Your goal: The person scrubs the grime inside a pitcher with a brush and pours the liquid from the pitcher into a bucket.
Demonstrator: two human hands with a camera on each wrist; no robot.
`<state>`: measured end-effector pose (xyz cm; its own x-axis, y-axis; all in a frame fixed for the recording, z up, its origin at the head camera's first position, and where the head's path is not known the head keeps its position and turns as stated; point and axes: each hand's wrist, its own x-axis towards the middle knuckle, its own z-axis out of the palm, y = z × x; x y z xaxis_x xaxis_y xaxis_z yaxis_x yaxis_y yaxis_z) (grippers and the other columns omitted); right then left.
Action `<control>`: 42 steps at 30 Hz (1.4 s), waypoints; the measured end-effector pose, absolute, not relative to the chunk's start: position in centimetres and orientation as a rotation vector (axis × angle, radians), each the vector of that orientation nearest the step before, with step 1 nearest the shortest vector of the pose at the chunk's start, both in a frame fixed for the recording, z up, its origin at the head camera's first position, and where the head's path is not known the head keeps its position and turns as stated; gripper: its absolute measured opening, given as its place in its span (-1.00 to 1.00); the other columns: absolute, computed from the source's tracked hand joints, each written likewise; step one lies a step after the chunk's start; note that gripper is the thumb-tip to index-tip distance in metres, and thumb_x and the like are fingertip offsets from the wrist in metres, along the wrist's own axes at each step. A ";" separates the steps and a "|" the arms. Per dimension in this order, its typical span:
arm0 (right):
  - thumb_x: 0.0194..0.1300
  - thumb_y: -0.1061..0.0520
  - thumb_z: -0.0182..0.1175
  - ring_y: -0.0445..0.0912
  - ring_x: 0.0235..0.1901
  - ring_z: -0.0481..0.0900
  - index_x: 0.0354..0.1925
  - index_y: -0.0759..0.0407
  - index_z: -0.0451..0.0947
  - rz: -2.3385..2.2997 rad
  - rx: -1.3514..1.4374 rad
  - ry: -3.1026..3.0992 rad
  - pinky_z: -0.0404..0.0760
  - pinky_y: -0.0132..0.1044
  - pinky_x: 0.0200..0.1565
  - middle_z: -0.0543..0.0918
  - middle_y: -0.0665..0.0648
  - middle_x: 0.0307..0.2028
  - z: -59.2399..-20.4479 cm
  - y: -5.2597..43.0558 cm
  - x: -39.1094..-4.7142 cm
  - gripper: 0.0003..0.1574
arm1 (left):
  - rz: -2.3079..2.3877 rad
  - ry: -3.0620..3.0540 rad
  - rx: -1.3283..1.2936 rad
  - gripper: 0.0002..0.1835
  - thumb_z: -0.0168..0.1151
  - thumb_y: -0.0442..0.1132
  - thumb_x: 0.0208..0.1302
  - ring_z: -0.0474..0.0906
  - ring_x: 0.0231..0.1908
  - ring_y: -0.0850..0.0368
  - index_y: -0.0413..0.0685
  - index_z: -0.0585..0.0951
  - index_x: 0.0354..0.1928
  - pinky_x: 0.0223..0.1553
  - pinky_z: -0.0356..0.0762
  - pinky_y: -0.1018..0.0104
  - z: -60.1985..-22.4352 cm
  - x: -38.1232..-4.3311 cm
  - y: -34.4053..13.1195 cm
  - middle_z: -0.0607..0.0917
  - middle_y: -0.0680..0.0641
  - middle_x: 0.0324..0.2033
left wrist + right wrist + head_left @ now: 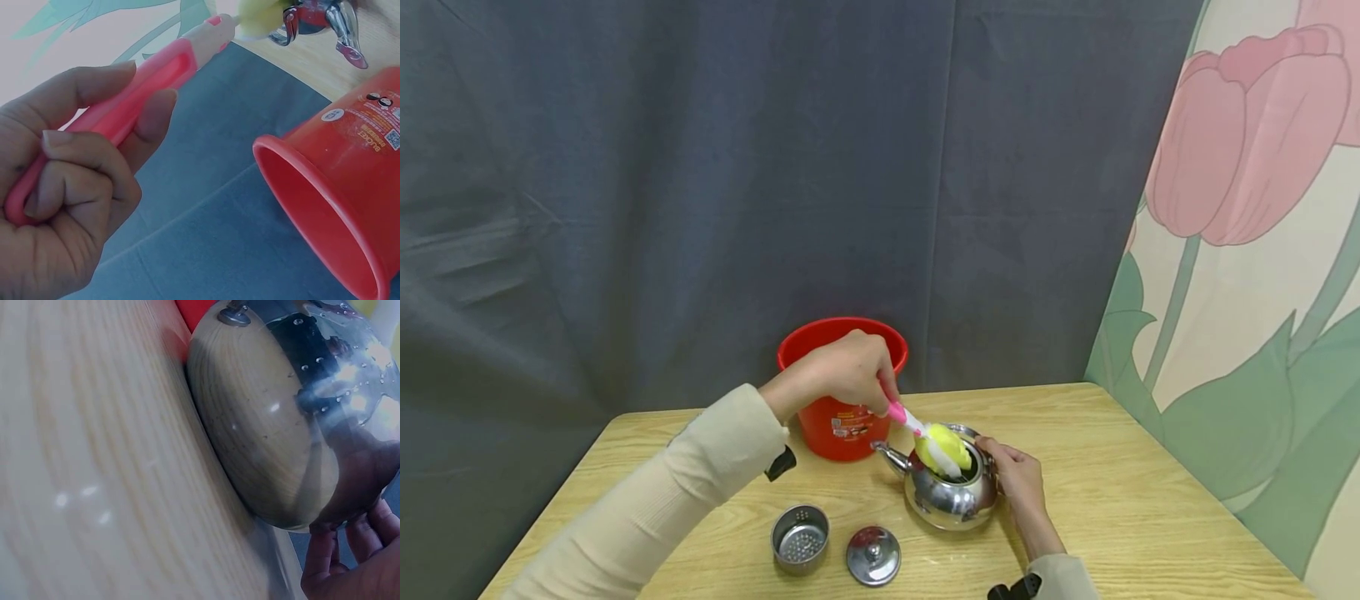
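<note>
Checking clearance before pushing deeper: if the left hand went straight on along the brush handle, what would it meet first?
Beyond the brush it holds, the left hand would probably meet the metal teapot first, around its open mouth; exact depth is hard to judge.

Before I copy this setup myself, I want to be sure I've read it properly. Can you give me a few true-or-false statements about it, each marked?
1. The left hand holds the brush. True.
2. The kettle is covered. False: it is open, and the lid lies on the table.
3. The brush's yellow head reaches into the kettle. True.
4. The right hand is inside the bucket. False: it holds the kettle.
5. In the head view, the strainer stands right of the lid. False: it stands left of it.
6. The bucket is red. True.
</note>
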<state>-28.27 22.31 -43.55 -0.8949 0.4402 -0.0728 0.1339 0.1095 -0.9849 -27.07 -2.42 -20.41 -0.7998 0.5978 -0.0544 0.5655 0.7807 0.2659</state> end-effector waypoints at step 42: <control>0.04 -0.12 0.34 -0.25 -0.68 0.23 -0.52 0.07 0.65 1.902 -0.581 -2.100 0.31 -0.38 -0.59 0.35 -0.13 -0.67 -43.8 22.4 -28.3 -0.70 | 0.420 2.806 0.919 -0.92 0.44 -0.24 -0.02 0.48 -0.32 0.15 0.13 0.75 -0.44 -0.44 0.53 0.40 -20.8 -26.3 -0.9 0.62 0.18 -0.52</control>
<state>-28.26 22.38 -43.78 -0.8898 0.4490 -0.0812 0.1251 0.0690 -0.9897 -26.28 -0.93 -20.83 -0.7987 0.5985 -0.0626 0.5540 0.7718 0.3121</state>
